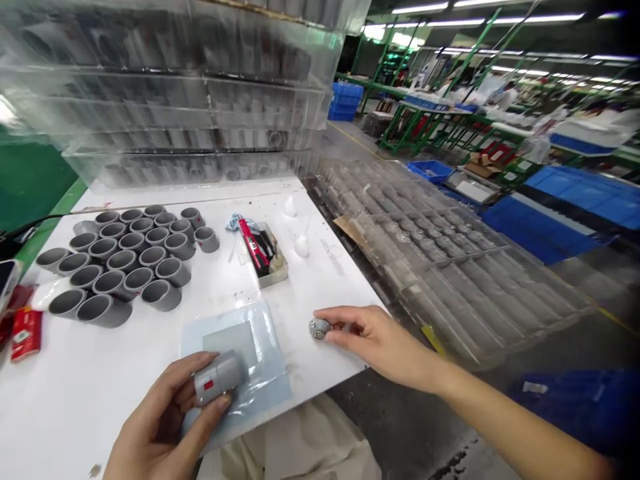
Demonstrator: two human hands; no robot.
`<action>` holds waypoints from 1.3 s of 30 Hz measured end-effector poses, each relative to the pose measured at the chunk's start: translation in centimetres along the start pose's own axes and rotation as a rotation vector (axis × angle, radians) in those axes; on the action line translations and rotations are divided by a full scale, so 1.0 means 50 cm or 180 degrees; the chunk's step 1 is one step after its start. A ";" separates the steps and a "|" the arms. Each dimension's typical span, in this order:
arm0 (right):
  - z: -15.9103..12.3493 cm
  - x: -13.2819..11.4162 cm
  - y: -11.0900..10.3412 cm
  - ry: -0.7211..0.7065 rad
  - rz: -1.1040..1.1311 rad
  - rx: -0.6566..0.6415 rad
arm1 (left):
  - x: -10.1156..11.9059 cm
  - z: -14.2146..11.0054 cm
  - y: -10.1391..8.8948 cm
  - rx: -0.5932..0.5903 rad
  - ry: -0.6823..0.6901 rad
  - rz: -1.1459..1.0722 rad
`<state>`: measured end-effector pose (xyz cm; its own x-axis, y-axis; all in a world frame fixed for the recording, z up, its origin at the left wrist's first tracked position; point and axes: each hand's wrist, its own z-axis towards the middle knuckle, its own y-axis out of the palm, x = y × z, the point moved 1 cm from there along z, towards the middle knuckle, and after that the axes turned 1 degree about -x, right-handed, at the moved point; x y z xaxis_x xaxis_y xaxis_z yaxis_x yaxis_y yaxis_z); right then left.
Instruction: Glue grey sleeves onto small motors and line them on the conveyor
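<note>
Left hand (160, 420) gripping grey cylinder with red label (219, 377) over blue plastic sheet (265, 360); right hand (380, 340) pinching small metal part (320, 328) on white desk (320, 293), grey sleeves (167, 272) clustered further left.

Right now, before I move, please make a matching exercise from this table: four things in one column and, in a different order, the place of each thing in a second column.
Things:
1. Grey cylinder with red label
2. Small metal part
3. Red tool
4. Short grey tubes

Places:
A. In a small tray
B. Held in the left hand
C. Grouped on the white table
D. Touched by the right hand

Right pairs: 1-B, 2-D, 3-A, 4-C
</note>
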<state>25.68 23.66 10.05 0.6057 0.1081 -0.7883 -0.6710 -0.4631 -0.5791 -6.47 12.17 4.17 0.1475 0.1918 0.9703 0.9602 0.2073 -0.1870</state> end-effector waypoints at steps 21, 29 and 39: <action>-0.005 -0.023 0.021 -0.0880 -0.1297 0.0066 | 0.016 -0.005 0.002 0.0355 0.0420 0.0315; 0.010 -0.040 0.030 -0.0966 -0.1580 0.0324 | -0.008 -0.003 -0.014 0.0138 0.0445 0.0398; 0.006 -0.041 0.040 -0.1167 -0.1526 0.0368 | 0.017 -0.017 0.010 0.0299 0.0012 -0.0041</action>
<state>22.95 22.77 10.46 0.6787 0.5859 -0.4429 -0.4149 -0.1918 -0.8894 -5.66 11.62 5.05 0.1363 0.1849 0.9733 0.9357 0.2987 -0.1878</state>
